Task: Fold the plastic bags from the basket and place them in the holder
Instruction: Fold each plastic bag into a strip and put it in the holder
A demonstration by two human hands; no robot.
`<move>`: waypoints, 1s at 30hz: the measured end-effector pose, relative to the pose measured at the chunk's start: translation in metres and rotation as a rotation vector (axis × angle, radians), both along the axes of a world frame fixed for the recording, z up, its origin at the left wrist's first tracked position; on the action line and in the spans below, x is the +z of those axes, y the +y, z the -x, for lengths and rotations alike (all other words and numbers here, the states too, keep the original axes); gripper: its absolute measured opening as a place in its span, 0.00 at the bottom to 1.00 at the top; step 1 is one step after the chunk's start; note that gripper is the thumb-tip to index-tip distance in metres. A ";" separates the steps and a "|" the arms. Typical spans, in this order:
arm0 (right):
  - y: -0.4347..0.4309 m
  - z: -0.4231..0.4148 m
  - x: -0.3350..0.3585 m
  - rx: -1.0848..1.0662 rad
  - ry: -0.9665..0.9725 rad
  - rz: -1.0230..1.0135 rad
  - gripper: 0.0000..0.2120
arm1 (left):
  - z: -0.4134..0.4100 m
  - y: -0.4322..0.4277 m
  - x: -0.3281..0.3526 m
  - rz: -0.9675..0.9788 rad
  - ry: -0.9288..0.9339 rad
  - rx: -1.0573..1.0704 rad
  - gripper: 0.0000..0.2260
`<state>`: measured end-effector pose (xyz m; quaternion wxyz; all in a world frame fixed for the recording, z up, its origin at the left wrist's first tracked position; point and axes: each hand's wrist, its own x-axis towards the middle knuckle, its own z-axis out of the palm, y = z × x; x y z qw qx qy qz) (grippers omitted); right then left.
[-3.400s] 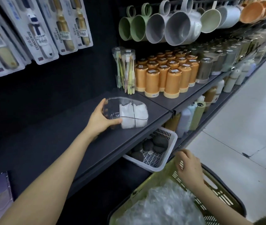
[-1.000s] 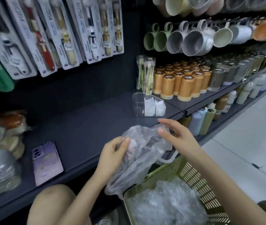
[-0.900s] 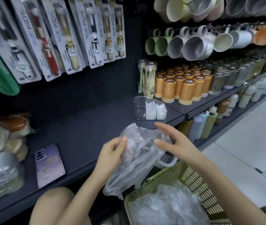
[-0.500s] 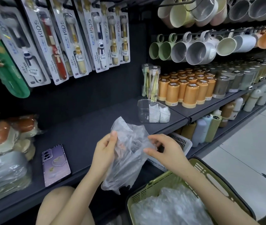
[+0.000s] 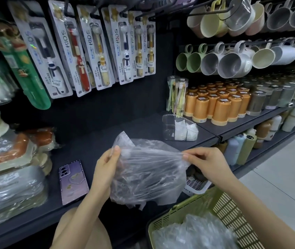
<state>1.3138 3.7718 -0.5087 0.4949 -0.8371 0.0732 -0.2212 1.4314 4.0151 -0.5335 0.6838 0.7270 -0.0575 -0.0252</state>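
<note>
Head-worn wide-angle view, facing forward and down, close over shelf (image 5: pixel 92 141)

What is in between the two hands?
A clear bag, stretched out between them. The left hand grips one edge and the right hand pinches the other. The head view shows it.

Clear crumpled plastic bag (image 5: pixel 148 169) stretched above shelf; more bags (image 5: pixel 193 234) heaped in green basket (image 5: pixel 231 209); clear holder (image 5: pixel 179 128) on shelf.
</note>
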 end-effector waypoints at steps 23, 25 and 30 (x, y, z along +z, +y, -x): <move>-0.004 0.015 0.001 0.186 -0.141 -0.018 0.15 | 0.005 -0.042 0.037 0.168 -0.197 -0.243 0.05; -0.004 0.014 -0.008 0.255 -0.115 0.008 0.17 | 0.000 -0.035 0.038 0.273 -0.145 -0.253 0.05; 0.008 -0.010 -0.010 0.207 -0.084 0.092 0.10 | -0.005 -0.022 0.043 0.377 -0.128 -0.263 0.05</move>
